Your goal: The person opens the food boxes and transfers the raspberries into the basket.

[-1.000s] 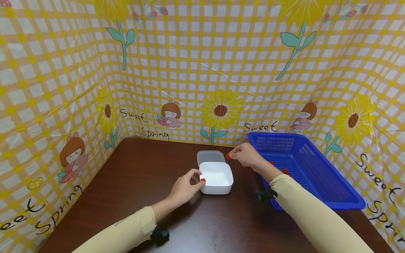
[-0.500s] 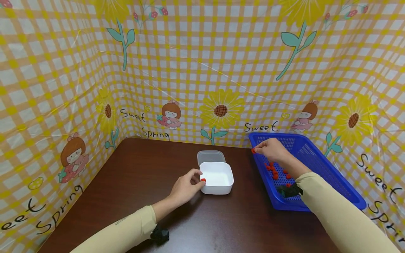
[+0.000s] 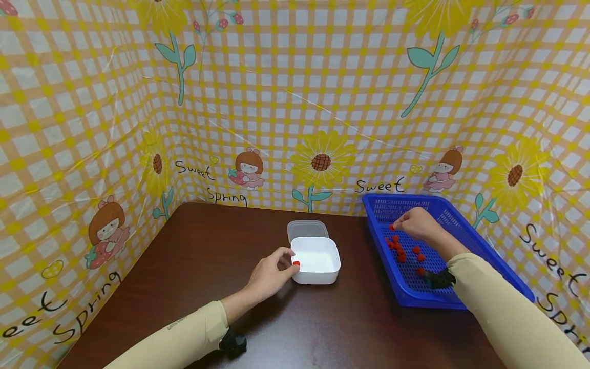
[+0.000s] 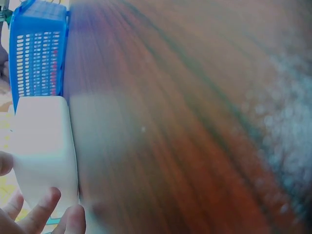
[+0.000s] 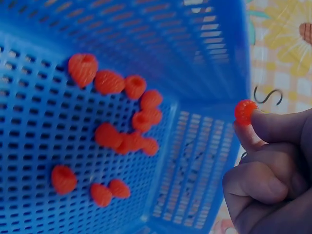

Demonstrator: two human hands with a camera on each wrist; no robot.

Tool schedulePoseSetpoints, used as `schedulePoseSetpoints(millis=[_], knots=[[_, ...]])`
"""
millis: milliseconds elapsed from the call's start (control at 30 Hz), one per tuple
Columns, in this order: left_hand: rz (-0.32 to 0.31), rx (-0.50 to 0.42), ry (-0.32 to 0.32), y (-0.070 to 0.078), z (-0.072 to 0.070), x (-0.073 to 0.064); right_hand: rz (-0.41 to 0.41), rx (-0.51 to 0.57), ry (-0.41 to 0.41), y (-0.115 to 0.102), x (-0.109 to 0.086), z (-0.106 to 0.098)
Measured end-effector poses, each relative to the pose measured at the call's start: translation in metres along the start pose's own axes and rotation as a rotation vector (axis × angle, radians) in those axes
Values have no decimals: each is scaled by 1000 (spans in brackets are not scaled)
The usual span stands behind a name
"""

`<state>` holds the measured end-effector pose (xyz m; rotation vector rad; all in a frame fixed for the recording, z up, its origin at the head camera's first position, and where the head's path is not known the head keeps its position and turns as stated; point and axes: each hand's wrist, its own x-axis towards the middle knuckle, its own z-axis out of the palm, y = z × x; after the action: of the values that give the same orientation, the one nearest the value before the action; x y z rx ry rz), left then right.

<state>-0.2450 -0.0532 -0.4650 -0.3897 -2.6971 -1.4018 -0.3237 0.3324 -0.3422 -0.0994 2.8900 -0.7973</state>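
Note:
My right hand [image 3: 417,224] pinches a raspberry [image 5: 245,112] between thumb and index finger, above the far left part of the blue basket [image 3: 398,294]. Several more raspberries [image 5: 109,82] lie on the basket's mesh floor, some touching one another. On the table, my left hand [image 3: 272,271] holds the left side of a small white plastic container [image 3: 318,278], with fingers against its wall in the left wrist view. A tiny red piece [image 3: 296,263] shows by the left thumb tip; whether it is held there or lies in the container cannot be told.
Behind the container lies a clear lid [image 3: 308,228]. The basket stands at the right of the dark wood table [image 3: 221,230]. A checked sunflower cloth [image 3: 276,102] hangs around the back and sides.
With the raspberry pinched, my right hand has moved right, from beside the container to over the basket, uncovering more of the raspberries there. My left hand and the container have stayed put.

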Motion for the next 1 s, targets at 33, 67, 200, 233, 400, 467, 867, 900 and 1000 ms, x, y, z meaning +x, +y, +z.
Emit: schedulePoseSetpoints(millis=[33,67,200,233,400,467,867,900,1000], knots=[[0,0,1,0,0,0,4,-3,-3,3,1,0],[0,1,2,0,0,0,6,-1,-8,7,2,0],[-5,-3,4,1,-1,0,-18,-35,-25,19,4,0],[-4,-3,5,0,-1,0,-14,-36,-34,22,5,0],[1,-9,5,0,0,0,56,-40,-69,35,8,1],[1,-9,6,0,0,0,91,-35,-78,38,11,1],[-1,-3,6,0,-1,0,-47,-19,-53,20,1,3],[-4,-5,4,0,-1,-1,-53,-22,-48,17,1,4],[-5,-5,4,1,-1,-1,-71,-25,-43,3,2,5]])
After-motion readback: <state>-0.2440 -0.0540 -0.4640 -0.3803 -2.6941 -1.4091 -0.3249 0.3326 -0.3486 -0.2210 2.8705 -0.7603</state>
